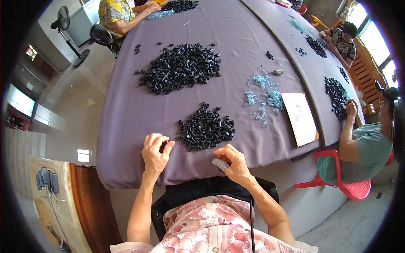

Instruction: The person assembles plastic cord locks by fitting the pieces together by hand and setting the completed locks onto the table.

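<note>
My left hand (157,152) is at the table's near edge, fingers closed around a small black part (163,146). Just right of it lies a pile of small black parts (206,128). My right hand (233,162) is curled at the near right side of this pile, with a grey wrap on its thumb (220,164); whatever its fingers hold is hidden. Farther back, a larger heap of black parts (181,67) rests on the purple cloth (236,55). Small pale blue springs (266,95) are scattered to the right.
A white booklet (300,118) lies at the right, with a small stone-like object (278,72) behind the springs. Other people sit around the table, one on a red chair (354,188) at the right. A fan (63,19) stands at the back left.
</note>
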### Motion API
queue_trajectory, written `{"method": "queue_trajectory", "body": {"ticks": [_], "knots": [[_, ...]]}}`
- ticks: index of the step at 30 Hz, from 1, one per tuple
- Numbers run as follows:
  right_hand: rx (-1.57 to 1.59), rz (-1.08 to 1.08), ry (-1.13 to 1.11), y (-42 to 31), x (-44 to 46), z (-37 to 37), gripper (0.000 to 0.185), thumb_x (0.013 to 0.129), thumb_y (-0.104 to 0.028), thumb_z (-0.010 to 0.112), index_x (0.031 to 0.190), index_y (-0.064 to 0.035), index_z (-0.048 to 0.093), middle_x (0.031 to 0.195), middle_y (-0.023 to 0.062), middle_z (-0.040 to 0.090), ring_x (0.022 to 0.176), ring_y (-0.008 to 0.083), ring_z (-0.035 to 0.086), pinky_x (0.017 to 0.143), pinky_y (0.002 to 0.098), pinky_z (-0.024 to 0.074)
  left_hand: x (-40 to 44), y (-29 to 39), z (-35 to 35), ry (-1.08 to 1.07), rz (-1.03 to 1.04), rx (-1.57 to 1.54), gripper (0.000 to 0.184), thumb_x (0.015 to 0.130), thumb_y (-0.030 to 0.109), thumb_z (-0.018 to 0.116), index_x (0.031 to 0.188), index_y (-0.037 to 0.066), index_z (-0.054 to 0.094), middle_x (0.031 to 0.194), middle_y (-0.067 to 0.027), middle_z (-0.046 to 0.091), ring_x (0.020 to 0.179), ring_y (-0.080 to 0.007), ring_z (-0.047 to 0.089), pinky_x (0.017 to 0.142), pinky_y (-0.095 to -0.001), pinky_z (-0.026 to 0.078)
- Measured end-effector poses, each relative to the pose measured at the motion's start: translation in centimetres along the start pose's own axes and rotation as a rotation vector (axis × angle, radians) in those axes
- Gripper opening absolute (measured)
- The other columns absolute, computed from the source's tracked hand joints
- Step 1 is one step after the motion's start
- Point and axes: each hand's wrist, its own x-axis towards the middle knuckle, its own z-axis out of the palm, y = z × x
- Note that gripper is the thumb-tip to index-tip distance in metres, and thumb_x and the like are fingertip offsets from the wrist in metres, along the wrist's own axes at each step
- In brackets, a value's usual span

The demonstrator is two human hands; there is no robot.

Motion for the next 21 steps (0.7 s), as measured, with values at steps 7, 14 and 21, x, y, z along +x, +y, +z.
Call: {"method": "queue_trajectory", "body": {"ticks": [7,14,21], "knots": [[-0.172,-0.081,0.045,-0.9,0.1,-1.8,0.021,0.069,0.004,0.066,0.088,-0.0032,0.06,0.079,0.0095,0.056,0.068,0.0247,0.057,0.059,0.0304,0.0466,-0.2,-1.0,0.4,0.039,0.019,0.076,0.012,0.07,0.005,0.068,0.077,0.005,0.058,0.081,-0.0062,0.053,0.073,-0.0242,0.052,0.062,-0.0348,0.044],[-0.374,-0.071,0.203,-0.3,3.7,-3.8,0.02,0.068,0.003,0.064,0.087,-0.0034,0.06,0.078,0.0104,0.054,0.07,0.0283,0.057,0.06,0.0341,0.0461,0.1,-1.8,0.5,0.1,0.014,0.056,0.009,0.072,0.006,0.067,0.075,0.005,0.059,0.079,-0.0066,0.052,0.072,-0.0237,0.052,0.061,-0.0341,0.045],[-0.528,0.033,0.158,1.4,6.3,-2.8,0.032,0.063,0.005,0.057,0.094,-0.0035,0.058,0.088,0.0122,0.052,0.082,0.0326,0.054,0.071,0.0389,0.0444,0.0,-1.8,0.4,0.098,0.025,0.073,0.01,0.074,0.008,0.067,0.074,0.005,0.058,0.078,-0.0062,0.052,0.072,-0.0236,0.052,0.061,-0.0341,0.044]]}}
